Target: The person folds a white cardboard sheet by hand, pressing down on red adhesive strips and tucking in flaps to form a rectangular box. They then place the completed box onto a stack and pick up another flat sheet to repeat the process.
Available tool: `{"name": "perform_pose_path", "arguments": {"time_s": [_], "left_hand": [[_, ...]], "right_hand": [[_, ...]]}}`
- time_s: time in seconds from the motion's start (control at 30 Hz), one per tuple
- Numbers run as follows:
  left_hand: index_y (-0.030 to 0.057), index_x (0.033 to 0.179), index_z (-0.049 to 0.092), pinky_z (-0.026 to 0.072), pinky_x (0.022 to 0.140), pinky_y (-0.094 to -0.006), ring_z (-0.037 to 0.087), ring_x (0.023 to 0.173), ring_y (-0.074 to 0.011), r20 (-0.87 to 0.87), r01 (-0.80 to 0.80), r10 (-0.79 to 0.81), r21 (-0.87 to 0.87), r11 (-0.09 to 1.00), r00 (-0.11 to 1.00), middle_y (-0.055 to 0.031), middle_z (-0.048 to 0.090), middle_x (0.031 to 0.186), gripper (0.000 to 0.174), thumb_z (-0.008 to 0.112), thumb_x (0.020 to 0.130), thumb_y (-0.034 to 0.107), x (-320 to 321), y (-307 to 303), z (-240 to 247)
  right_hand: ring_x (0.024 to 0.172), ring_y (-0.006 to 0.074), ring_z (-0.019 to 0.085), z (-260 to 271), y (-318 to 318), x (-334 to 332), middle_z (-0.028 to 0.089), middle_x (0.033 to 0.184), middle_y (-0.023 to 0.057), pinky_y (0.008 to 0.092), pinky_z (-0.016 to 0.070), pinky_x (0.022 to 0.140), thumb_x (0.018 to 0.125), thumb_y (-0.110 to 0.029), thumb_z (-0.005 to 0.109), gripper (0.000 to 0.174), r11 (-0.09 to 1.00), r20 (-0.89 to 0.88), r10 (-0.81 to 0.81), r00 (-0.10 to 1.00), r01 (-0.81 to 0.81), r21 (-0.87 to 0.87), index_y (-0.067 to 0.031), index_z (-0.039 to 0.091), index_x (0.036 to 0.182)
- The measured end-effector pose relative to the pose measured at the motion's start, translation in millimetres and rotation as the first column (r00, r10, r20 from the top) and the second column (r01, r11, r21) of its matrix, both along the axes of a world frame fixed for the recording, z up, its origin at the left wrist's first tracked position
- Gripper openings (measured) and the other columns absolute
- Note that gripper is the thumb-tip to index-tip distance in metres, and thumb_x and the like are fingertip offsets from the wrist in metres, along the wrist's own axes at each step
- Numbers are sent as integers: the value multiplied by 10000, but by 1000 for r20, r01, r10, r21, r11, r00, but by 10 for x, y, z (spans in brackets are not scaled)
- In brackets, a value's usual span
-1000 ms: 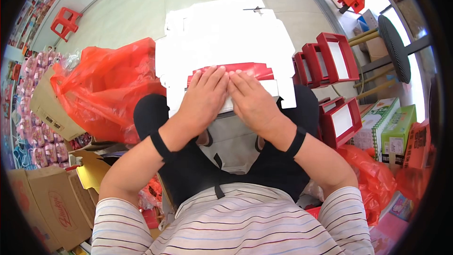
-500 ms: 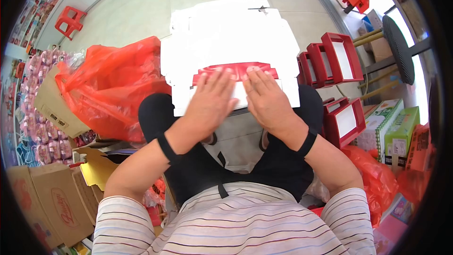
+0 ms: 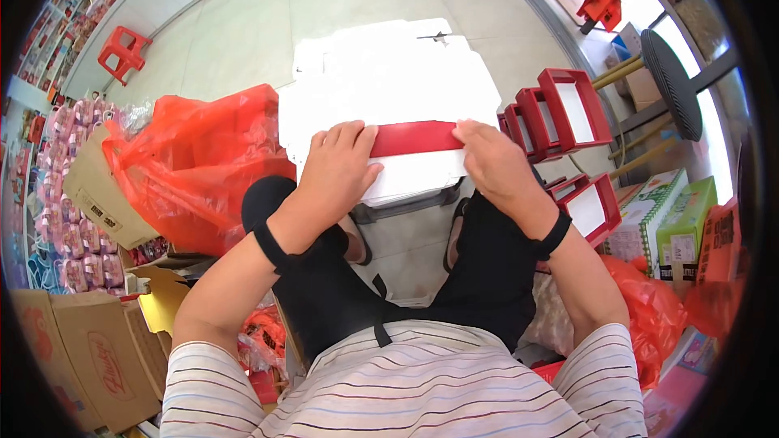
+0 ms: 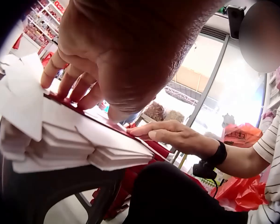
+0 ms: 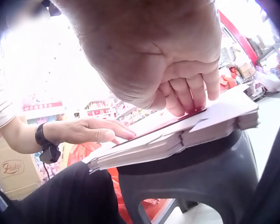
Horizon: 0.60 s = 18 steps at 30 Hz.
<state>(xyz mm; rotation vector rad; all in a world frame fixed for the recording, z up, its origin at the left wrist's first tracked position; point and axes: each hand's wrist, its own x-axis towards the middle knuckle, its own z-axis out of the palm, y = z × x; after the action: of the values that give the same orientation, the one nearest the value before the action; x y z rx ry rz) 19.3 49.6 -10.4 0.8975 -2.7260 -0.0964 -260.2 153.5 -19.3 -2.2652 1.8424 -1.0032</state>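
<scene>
A stack of flat white die-cut sheets (image 3: 389,73) lies on a dark stool (image 5: 191,170). Across its near part runs a red strip (image 3: 415,138), lying flat in the head view. My left hand (image 3: 337,170) rests on the strip's left end, fingers spread and slightly bent, thumb toward the middle. At the right end, my right hand (image 3: 503,166) touches the strip with its fingertips. Both wrist views show fingertips pressing down on the top sheet, with the layered sheet edges below. Neither hand is curled round anything.
Left of the stack is a red plastic bag (image 3: 203,162), with an open carton (image 3: 105,186) beside it. Red trays with white bottoms (image 3: 574,109) stand to the right. Farther off are a red stool (image 3: 123,53) and a green box (image 3: 686,227).
My hands have moved apart from the middle of the red strip to its two ends. The strip looks flatter, and the stack appears slightly lower in the head view.
</scene>
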Motion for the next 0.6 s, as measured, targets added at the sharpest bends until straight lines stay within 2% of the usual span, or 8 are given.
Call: {"name": "perform_pose_path", "arguments": {"time_s": [0.07, 0.1, 0.2, 0.23, 0.3, 0.43, 0.57, 0.6], "left_hand": [[6, 1428, 567, 464, 1069, -482, 575, 1306, -362, -43, 48, -54, -115, 992, 998, -198, 608, 1380, 584, 760, 910, 195, -139, -52, 25], [38, 1325, 634, 477, 1036, -464, 626, 1211, -333, -110, 51, -63, -112, 992, 992, -158, 668, 1242, 466, 757, 887, 140, -206, -58, -2], [68, 1182, 679, 487, 991, -438, 660, 1090, -296, 65, 46, -51, 69, 997, 997, -100, 702, 1082, 307, 733, 879, 78, -262, -131, -21], [75, 1138, 682, 488, 977, -432, 663, 1056, -289, 19, 78, -78, 41, 996, 997, -88, 698, 1038, 273, 723, 869, 53, -249, -153, -12], [89, 1051, 686, 490, 949, -418, 668, 987, -273, -69, 134, -136, -21, 991, 988, -64, 691, 952, 220, 702, 850, 3, -178, -220, 29], [105, 1004, 670, 474, 982, -425, 664, 1046, -264, -168, 193, -224, -181, 964, 960, -61, 695, 1006, 264, 691, 798, -59, 12, -411, 129], [106, 1001, 613, 406, 1168, -506, 609, 1323, -355, -140, 250, -255, -57, 967, 957, -76, 713, 1133, 331, 654, 772, -129, 252, -689, 194], [104, 992, 605, 405, 1171, -513, 602, 1336, -359, -148, 272, -273, -26, 962, 951, -78, 712, 1137, 326, 651, 771, -132, 307, -779, 187]], "right_hand": [[1176, 411, 674, -16, -67, -223, 708, 1238, 234, 455, 564, 1030, 881, 69, 580, 327, 997, -36, -66, 997, 65, -41, 16, 705, 1178], [1210, 409, 660, -33, -96, -363, 693, 1284, 231, 465, 545, 1054, 861, 82, 574, 395, 996, -74, -89, 993, 88, -10, 22, 685, 1236], [1259, 408, 636, -25, -150, -677, 666, 1346, 232, 473, 521, 1086, 851, 89, 581, 469, 993, -233, -120, 965, 122, -7, 15, 650, 1309], [1317, 412, 597, -25, -171, -762, 613, 1430, 239, 483, 484, 1132, 837, 99, 591, 591, 993, -269, -93, 959, 108, 43, -13, 590, 1417], [1339, 416, 575, -6, -167, -803, 589, 1458, 242, 481, 474, 1145, 823, 101, 613, 654, 994, -303, -83, 949, 100, 42, -37, 563, 1461], [1394, 402, 532, 135, -172, -708, 564, 1489, 214, 492, 435, 1188, 816, 7, 740, 745, 999, -326, -20, 945, 35, 39, -86, 521, 1522], [1392, 367, 543, 185, -119, -486, 581, 1461, 186, 508, 418, 1204, 829, -92, 794, 706, 992, -403, 124, 907, -123, 29, -92, 548, 1491], [1385, 360, 549, 186, -98, -413, 586, 1452, 181, 511, 420, 1202, 829, -100, 793, 685, 986, -403, 160, 901, -161, 33, -89, 557, 1472]]}}
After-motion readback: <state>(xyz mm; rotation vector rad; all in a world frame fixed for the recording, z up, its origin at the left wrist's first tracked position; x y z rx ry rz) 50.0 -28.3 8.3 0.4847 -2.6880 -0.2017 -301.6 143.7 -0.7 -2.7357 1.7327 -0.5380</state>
